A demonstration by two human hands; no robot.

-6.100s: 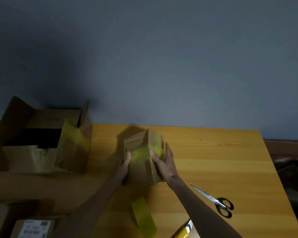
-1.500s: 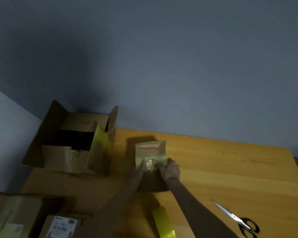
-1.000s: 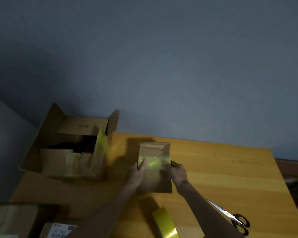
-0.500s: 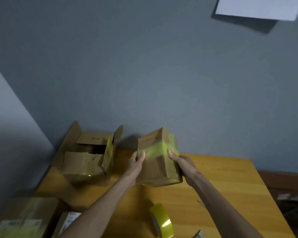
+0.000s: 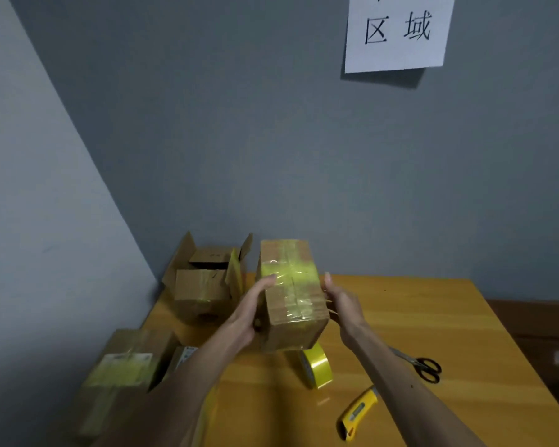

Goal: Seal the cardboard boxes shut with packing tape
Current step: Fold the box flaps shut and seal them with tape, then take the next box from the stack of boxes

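I hold a small cardboard box [image 5: 291, 295] in the air above the wooden table [image 5: 417, 321]. Yellow tape runs across its upper face and a clear strip lies along its seam. My left hand [image 5: 250, 314] grips its left side, thumb lying on the taped face. My right hand [image 5: 342, 304] holds the right side with the thumb pointing up; its fingers are hidden behind the box. A roll of yellow packing tape [image 5: 317, 366] stands on edge on the table just below the box.
An open box [image 5: 204, 279] with raised flaps sits at the back left by the wall. A taped box [image 5: 123, 375] and a smaller labelled box [image 5: 183, 354] lie at front left. Scissors [image 5: 423, 367] and a yellow utility knife [image 5: 357, 414] lie to the right.
Both hands have lifted the small box off the table and tipped it, turning a different face toward me. The view has tilted up, showing a paper sign on the wall.
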